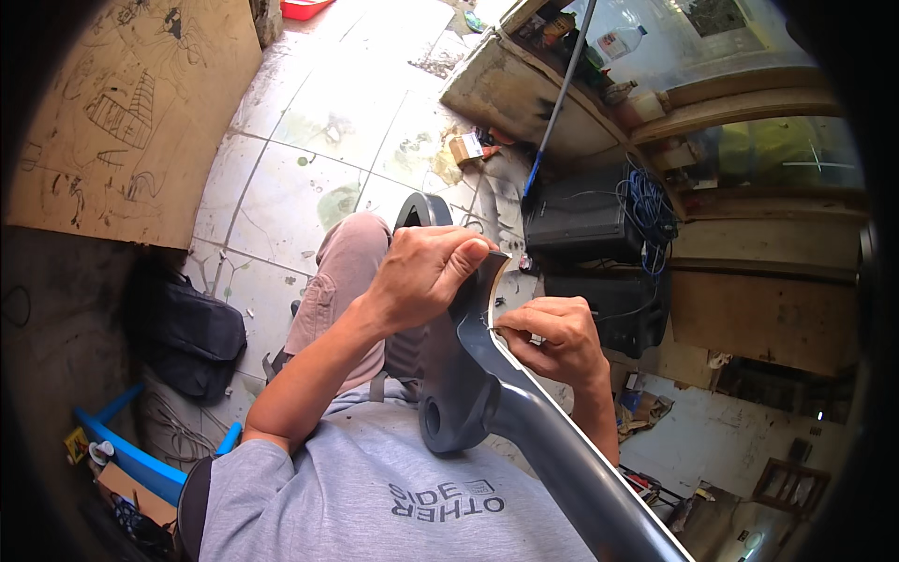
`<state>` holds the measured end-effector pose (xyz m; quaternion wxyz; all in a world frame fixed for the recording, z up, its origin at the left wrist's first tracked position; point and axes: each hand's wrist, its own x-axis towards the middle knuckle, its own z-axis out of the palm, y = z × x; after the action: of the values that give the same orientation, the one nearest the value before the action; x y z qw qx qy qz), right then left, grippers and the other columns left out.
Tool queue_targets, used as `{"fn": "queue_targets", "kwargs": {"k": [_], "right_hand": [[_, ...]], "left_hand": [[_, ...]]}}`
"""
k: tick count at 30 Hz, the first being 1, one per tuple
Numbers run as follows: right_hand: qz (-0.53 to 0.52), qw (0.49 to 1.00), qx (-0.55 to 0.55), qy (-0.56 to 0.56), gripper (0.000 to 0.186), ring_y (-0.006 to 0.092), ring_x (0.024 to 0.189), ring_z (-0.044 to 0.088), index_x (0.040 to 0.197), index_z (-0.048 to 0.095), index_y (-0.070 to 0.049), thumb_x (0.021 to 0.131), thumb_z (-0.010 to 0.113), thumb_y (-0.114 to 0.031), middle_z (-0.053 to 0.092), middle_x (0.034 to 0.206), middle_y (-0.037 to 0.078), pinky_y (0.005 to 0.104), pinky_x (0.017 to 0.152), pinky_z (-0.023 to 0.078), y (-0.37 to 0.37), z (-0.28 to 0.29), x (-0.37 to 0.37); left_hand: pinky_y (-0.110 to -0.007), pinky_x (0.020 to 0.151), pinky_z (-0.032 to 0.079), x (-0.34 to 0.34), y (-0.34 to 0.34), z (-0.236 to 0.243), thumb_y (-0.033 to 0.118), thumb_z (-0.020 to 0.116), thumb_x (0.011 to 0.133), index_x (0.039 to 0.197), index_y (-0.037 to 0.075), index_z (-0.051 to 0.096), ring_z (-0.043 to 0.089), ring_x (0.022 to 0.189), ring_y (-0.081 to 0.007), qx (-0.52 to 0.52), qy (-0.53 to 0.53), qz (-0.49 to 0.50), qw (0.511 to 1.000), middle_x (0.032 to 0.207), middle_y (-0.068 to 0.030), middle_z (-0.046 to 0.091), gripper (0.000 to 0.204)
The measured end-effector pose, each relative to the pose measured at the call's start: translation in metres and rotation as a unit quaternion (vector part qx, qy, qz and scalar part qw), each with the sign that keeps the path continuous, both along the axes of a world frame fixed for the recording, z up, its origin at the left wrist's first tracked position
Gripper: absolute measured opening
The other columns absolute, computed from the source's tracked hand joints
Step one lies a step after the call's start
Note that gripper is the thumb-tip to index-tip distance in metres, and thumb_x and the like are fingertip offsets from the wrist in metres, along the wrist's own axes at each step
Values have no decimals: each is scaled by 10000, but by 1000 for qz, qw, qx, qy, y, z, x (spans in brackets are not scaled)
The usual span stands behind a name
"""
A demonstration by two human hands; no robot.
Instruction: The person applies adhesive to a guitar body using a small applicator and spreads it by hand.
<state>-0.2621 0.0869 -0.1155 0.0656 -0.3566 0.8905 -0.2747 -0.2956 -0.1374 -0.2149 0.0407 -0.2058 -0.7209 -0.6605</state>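
Observation:
A large dark grey moulded part point(562, 454), smooth and curved, leans across my lap and chest. Its long rounded arm runs down to the lower right, and a pale strip-like edge point(530, 371) follows its right side. My left hand point(421, 273) is wrapped over the upper portion, with the thumb pressed near the top corner. On the right side, my right hand point(559, 335) is closed in a pinch against the pale edge. Whatever sits between those fingertips is too small to make out. The back of the part is hidden.
A black bag point(187, 323) and a blue frame point(140, 459) are at the left, below a drawn-on wooden board point(140, 103). Black cases point(581, 211) with a coiled blue cable point(648, 211) stand at right, beside a blue-ended pole point(559, 103).

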Motion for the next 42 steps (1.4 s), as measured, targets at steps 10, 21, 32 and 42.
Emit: {"fn": "queue_targets", "kwargs": {"k": [10,21,32,42], "right_hand": [[-1,1000,13,-13,166,224,622,708,948,780,-83,787,817,-64,726,744,70,344,575,555,0,0,-2],[-42,994,-60,-83,147,228,597,695,952,793,-63,806,789,-45,735,744,83,347,561,539,2,-10,5],[-92,991,-88,47,194,218,618,707,954,784,-48,773,786,20,747,768,98,325,569,548,-7,-27,0],[-118,975,-75,175,220,222,628,714,944,770,-43,745,771,50,752,780,93,320,589,554,-15,-34,-5]], "left_hand": [[-352,688,539,1,-1,4,500,439,1137,1083,15,800,715,718,-245,8,6,1,1000,840,-150,754,608],[-352,725,527,-3,-1,0,495,513,1112,1049,-4,769,710,794,-248,37,18,14,999,890,-143,734,564],[-350,733,520,-5,-6,-1,476,527,1108,998,-3,755,702,804,-256,18,0,-10,1000,883,-139,712,543],[-357,736,522,-5,-4,-2,483,522,1110,1007,6,751,704,810,-261,4,3,-8,1000,883,-138,706,540]]}}
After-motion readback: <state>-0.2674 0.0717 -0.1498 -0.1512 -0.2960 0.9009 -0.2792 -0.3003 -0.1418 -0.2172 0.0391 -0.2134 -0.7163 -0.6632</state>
